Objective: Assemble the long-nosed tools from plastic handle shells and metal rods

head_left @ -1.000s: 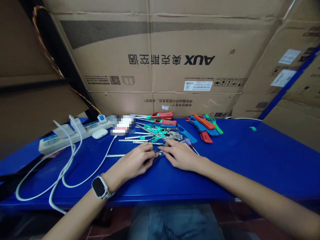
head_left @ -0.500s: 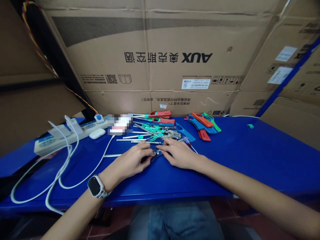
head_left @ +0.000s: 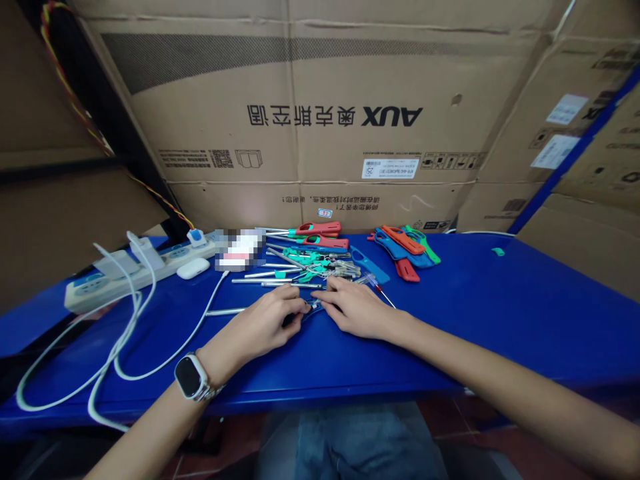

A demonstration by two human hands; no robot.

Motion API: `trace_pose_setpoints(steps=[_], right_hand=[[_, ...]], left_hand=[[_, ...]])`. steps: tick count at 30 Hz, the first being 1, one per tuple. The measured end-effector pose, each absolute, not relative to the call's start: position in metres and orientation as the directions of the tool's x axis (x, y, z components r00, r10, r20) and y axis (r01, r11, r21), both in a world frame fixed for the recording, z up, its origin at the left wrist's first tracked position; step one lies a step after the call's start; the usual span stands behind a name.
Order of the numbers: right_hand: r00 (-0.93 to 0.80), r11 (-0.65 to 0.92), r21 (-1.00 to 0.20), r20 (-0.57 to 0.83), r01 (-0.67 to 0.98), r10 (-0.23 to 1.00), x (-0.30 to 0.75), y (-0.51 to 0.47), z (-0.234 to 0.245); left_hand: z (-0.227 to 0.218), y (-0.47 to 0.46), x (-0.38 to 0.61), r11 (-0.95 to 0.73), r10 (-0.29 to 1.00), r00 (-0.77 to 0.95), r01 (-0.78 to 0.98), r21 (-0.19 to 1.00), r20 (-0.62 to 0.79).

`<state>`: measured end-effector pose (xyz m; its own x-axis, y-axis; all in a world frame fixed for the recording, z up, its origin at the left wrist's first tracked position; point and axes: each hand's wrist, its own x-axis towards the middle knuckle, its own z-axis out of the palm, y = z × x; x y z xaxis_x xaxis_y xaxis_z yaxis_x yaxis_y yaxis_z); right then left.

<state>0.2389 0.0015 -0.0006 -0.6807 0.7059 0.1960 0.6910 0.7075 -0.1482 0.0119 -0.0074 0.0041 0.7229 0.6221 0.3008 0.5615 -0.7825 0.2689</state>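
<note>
Both hands meet over a blue stick lighter (head_left: 314,309) lying on the blue table, its metal tube (head_left: 225,312) sticking out leftward. My left hand (head_left: 273,317), below a wrist with a watch (head_left: 190,377), is closed on the handle, thumb and fingers pinched together. At its other side my right hand (head_left: 353,308) is closed, fingertips pressed on the lighter's inner parts, which the fingers mostly hide. Just beyond lie several bare lighter insides (head_left: 313,263) with metal tubes and green pieces. A screwdriver (head_left: 384,293) rests beside my right hand.
Red-handled lighters (head_left: 320,229) lie at the back, near a blue handle shell (head_left: 370,264). Orange, green, blue and red shells (head_left: 405,243) are heaped right of them. Leftward are a power strip (head_left: 170,267), white cables (head_left: 133,327) and a white case (head_left: 193,269). Cardboard (head_left: 320,73) walls the back.
The camera view shifts very slightly. Both hands stay at the lighter with almost no visible movement.
</note>
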Motion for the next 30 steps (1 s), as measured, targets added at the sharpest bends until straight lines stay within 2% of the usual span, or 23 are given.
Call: trace_pose_setpoints(steps=[12,24,30], right_hand=[[-0.674,0.703,-0.147,0.204,0.696,0.71,0.2377,0.001,-0.0016],[-0.677,0.705,-0.145,0.201,0.694,0.708,0.2381,0.0005,0.0001],[-0.668,0.7,-0.133,0.22,0.702,0.711,0.2371,0.0001,-0.0027]], left_hand=[[0.0058,-0.0024,0.0054,-0.783,0.62,0.725,0.545,0.301,0.299],[0.0055,-0.002,0.0096,-0.71,0.702,0.634,0.582,0.396,0.326],[0.0068,-0.0052,0.0136,-0.604,0.788,0.561,0.626,0.493,0.253]])
